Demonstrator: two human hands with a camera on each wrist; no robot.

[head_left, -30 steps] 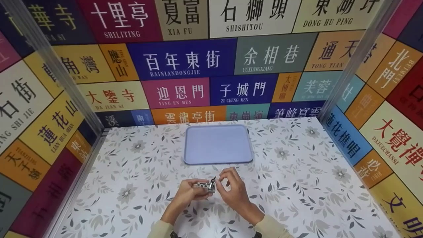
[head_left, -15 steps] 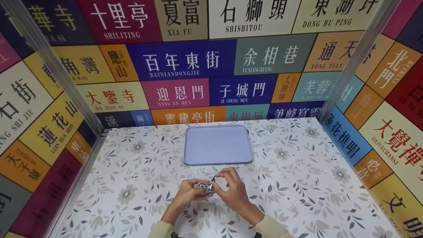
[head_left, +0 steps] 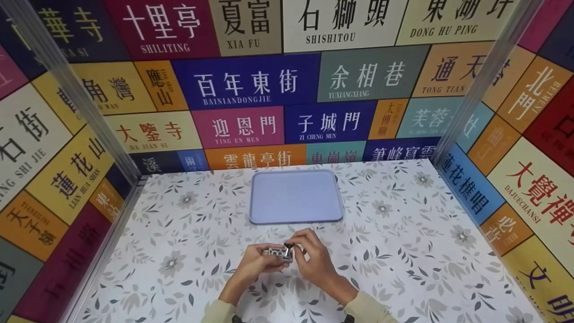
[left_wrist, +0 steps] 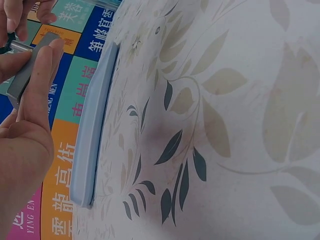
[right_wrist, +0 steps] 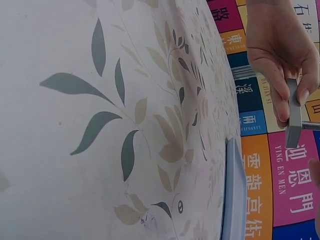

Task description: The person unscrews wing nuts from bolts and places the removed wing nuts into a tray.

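My left hand [head_left: 256, 261] grips a small grey metal block [head_left: 276, 253] with round openings in its face, thumb on one side and fingers on the other. A thin metal rod [left_wrist: 21, 46] stands out from the block, and a black handle [head_left: 288, 245] sits at its end. My right hand [head_left: 315, 256] pinches this black handle between thumb and index finger. In the right wrist view, the block [right_wrist: 294, 117] appears edge-on in the left hand [right_wrist: 282, 50], its rod pointing toward the right fingertips [right_wrist: 314, 172]. Both hands are above the table, close together.
A pale blue-violet tray [head_left: 296, 197] lies just beyond the hands on the table [head_left: 202, 233], which has a leaf and flower pattern. Walls with coloured sign panels [head_left: 246, 80] enclose the back and both sides.
My right thumb and fingers have shifted around the black handle, which has turned from pointing up and right to lying lower. The left hand keeps the block in place.
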